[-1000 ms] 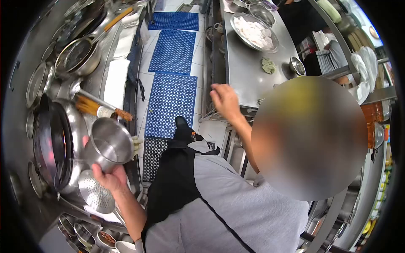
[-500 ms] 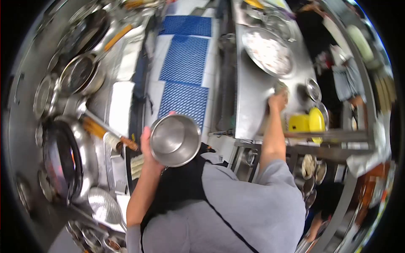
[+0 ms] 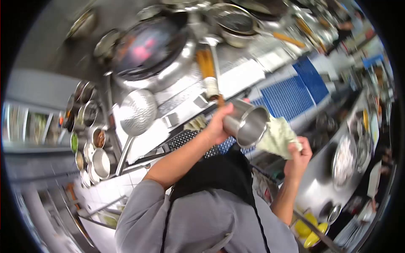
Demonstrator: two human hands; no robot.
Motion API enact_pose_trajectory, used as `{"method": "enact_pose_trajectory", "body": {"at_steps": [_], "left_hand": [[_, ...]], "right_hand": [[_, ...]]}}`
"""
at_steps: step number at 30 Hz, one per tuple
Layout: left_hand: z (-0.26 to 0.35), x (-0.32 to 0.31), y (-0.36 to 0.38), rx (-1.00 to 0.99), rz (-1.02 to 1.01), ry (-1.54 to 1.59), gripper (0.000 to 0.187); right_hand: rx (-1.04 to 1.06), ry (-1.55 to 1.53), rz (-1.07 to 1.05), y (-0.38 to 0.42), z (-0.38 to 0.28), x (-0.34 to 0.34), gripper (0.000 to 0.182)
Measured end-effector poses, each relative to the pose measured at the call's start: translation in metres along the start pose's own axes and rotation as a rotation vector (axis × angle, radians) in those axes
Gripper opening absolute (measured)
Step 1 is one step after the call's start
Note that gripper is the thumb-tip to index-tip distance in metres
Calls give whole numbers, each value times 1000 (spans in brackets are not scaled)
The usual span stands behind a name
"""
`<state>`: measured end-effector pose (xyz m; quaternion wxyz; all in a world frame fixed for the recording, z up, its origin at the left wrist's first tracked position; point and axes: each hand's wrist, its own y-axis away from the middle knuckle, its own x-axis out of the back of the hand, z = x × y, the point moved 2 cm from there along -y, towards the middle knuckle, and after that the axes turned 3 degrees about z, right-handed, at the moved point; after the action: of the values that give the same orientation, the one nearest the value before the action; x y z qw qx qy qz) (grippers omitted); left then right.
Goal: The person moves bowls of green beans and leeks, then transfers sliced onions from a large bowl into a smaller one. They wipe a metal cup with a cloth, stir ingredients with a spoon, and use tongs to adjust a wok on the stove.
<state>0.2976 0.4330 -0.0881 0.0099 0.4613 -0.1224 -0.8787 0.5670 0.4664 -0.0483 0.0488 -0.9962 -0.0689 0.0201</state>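
Observation:
My left hand [image 3: 217, 127] is wrapped round the side of a deep, round steel pot [image 3: 241, 123], held in front of my apron. The pot is tipped, its mouth turned to the right. In my right hand [image 3: 299, 157] is a pale yellow-green cloth [image 3: 276, 137], pinched at one end. The cloth's other end reaches the pot's rim and overlaps it in this view.
On the stove side, a black wok [image 3: 147, 50] and a perforated ladle [image 3: 138, 113] lie near a wooden-handled brush [image 3: 206, 69]. Small pots [image 3: 101, 162] stand at the left. The steel counter [image 3: 314, 185] at right bears a dish of white food [image 3: 344, 162]. Blue mats [image 3: 289, 97] cover the floor.
My view has swung left toward the stove. My right hand has come off the counter with the cloth and is now beside the pot, which has been tilted.

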Motion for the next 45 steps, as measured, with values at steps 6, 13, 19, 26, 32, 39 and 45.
{"method": "enact_pose_trajectory", "body": {"at_steps": [6,13,19,26,32,39,45], "left_hand": [[29,36,84,-146,-46,-115,72],[54,64,149,-579,362,-514,81],[98,75,176,-447,166,-269,98],[95,67,187,-882,87,-773,103],[101,55,198,-700,142,-525,118],[92,66,197,-600,128,-249,98],[90,56,193,-343,214,-292,90]], "right_hand": [[-23,174,-835,57,-5,-184,47],[-114,62,-959,56,16,-247,56],[658,222,-1294,68,-22,-285,55],[-553,-317,-964,62,-24,-288,53],[374,129,-1254,64,-40,-270,46],[1168,637,-1293,70,-54,-275,56],[1153,756,-1107,74,-27,-261,33]]}}
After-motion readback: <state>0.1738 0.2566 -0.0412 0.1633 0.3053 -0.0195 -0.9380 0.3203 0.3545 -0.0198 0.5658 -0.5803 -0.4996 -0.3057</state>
